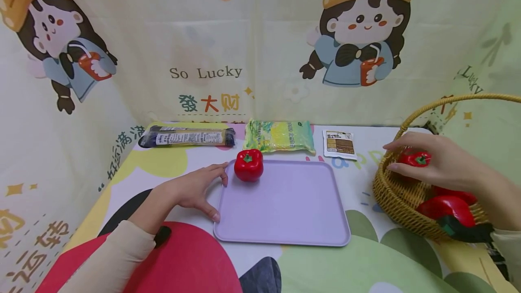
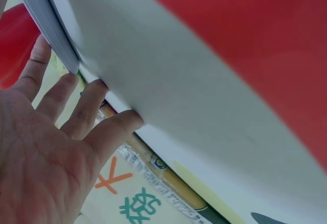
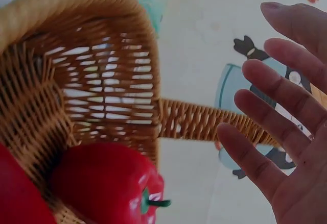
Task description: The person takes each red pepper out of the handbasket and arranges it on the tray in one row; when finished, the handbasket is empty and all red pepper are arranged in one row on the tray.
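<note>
A lilac tray (image 1: 285, 207) lies on the table with a red bell pepper (image 1: 248, 168) upright at its far left corner. My left hand (image 1: 197, 189) is at the tray's left edge, thumb and fingers spread, fingertips right at the rim. At the right, my right hand (image 1: 441, 159) hovers over a wicker basket (image 1: 388, 193), with its fingers extended and apart. Below it, inside the basket, sits another red bell pepper (image 3: 102, 183) with a green stem. Glossy red pieces (image 1: 452, 207) lie nearer me in the basket, partly hidden by the wrist gear.
Along the back lie a dark long clear-wrapped package (image 1: 189, 137), a green-yellow packet (image 1: 281, 135) and a small white-brown sachet (image 1: 339, 144). The basket's tall handle (image 1: 460, 98) arches over its far side. Printed cloth hangs behind the table.
</note>
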`<state>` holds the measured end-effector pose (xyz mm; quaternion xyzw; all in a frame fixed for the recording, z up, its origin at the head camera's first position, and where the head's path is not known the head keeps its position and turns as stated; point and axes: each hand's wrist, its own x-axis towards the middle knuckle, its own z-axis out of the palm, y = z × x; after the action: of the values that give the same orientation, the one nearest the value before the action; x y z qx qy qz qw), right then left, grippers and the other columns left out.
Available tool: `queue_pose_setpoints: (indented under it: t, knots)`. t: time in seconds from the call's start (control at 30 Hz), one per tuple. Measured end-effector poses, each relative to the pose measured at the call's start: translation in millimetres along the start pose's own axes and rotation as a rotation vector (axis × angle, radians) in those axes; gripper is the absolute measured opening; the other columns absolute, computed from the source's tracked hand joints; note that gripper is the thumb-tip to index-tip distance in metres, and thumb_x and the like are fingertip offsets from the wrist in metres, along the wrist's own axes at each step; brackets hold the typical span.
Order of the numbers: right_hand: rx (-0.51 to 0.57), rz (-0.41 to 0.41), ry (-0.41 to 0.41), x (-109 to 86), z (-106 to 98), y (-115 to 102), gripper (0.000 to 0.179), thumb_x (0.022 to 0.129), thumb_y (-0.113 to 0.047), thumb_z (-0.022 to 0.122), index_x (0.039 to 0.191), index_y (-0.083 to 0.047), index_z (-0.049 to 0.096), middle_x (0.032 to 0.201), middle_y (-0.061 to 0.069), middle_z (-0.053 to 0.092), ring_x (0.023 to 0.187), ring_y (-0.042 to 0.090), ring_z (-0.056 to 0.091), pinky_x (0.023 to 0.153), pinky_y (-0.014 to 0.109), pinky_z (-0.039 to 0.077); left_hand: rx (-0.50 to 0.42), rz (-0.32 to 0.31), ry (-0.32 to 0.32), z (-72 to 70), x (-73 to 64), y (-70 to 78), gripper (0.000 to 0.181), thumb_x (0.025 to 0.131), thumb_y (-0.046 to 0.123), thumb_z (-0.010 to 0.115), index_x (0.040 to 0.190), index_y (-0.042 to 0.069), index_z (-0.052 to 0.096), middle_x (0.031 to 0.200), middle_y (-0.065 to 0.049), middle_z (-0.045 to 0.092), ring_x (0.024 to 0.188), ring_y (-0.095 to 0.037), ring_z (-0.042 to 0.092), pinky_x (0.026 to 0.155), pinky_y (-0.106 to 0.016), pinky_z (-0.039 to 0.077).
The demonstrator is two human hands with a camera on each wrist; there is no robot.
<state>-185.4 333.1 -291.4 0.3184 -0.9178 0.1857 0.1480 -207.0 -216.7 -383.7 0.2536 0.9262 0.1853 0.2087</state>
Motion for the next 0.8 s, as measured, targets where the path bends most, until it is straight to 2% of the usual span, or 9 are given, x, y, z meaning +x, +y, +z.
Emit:
queue_pose_setpoints:
  t: [0.13, 0.33, 0.4, 0.6, 0.7, 0.8]
  knots:
    - [-0.004, 0.010, -0.009, -5.7, 0, 6, 0.053, 0.067, -0.002, 0.094, 0.111, -0.026, 0.076, 0.105, -0.015, 0.072, 0.100, -0.004, 0.059, 0.089, 0.003, 0.040, -0.001, -0.008, -0.001, -0.1, -0.9, -0.1, 0.076, 0.060, 0.060, 0.093, 0.119, 0.032, 0.054, 0.169, -0.006, 0.025, 0.150, -0.031, 0.031, 0.112, -0.057, 0.044]
    - [-0.014, 0.056, -0.012, -15.3, 1, 18, 0.053, 0.068, -0.001, 0.093, 0.110, -0.028, 0.075, 0.108, -0.014, 0.070, 0.101, -0.005, 0.057, 0.087, 0.002, 0.040, 0.003, -0.010, 0.001, 0.0, -1.1, 0.2, 0.077, 0.060, 0.060, 0.093, 0.120, 0.032, 0.054, 0.169, -0.006, 0.024, 0.150, -0.030, 0.030, 0.112, -0.056, 0.044]
    - [-0.027, 0.085, -0.008, -17.6, 1, 22, 0.052, 0.069, -0.002, 0.093, 0.109, -0.028, 0.075, 0.109, -0.010, 0.071, 0.100, -0.006, 0.056, 0.085, 0.001, 0.041, 0.004, -0.011, 0.002, 0.0, -0.8, 0.4, 0.077, 0.060, 0.060, 0.093, 0.120, 0.032, 0.054, 0.169, -0.006, 0.025, 0.150, -0.030, 0.031, 0.112, -0.056, 0.045]
    - [-0.067, 0.185, -0.007, -23.5, -4, 34, 0.047, 0.071, -0.011, 0.094, 0.114, -0.017, 0.076, 0.112, -0.002, 0.069, 0.098, -0.014, 0.050, 0.078, -0.001, 0.040, -0.001, -0.014, 0.008, -0.4, -0.4, 1.9, 0.077, 0.060, 0.060, 0.093, 0.120, 0.032, 0.055, 0.169, -0.005, 0.025, 0.151, -0.030, 0.030, 0.111, -0.056, 0.045]
    - [-0.062, 0.251, -0.025, -24.7, -6, 38, 0.047, 0.073, -0.015, 0.094, 0.117, -0.016, 0.075, 0.116, 0.001, 0.068, 0.096, -0.016, 0.047, 0.075, 0.003, 0.044, -0.001, -0.015, 0.008, -0.3, -0.7, 2.2, 0.077, 0.060, 0.059, 0.094, 0.120, 0.032, 0.055, 0.169, -0.006, 0.025, 0.151, -0.030, 0.030, 0.112, -0.056, 0.045]
    - [-0.061, 0.277, -0.051, -26.6, -7, 43, 0.048, 0.075, -0.017, 0.093, 0.119, -0.014, 0.074, 0.120, 0.003, 0.066, 0.096, -0.017, 0.045, 0.071, 0.010, 0.049, 0.001, -0.015, 0.006, -0.5, -0.2, 2.7, 0.076, 0.060, 0.059, 0.094, 0.120, 0.032, 0.055, 0.169, -0.006, 0.025, 0.151, -0.030, 0.030, 0.112, -0.056, 0.045]
